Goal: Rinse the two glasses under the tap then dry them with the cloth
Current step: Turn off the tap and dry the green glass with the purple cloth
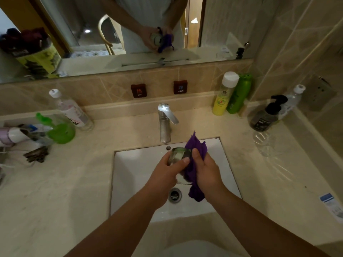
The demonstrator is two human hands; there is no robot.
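Over the white sink [133,164], my left hand [167,169] grips a clear glass [178,154] lying on its side, its mouth pointing toward the tap. My right hand [206,169] holds a purple cloth [196,147] bunched against the right side of the glass, with the thumb over the cloth. One end of the cloth hangs below my right hand. A second clear glass [265,143] stands on the counter to the right of the sink. The chrome tap [165,123] stands behind the sink; no water runs from it.
Yellow and green bottles [232,95] stand at the back right, with a dark pump bottle [267,115] and a water bottle beside them. On the left counter are a clear bottle [72,110], a green cup [61,132], and assorted toiletries. A mirror [111,34] hangs above.
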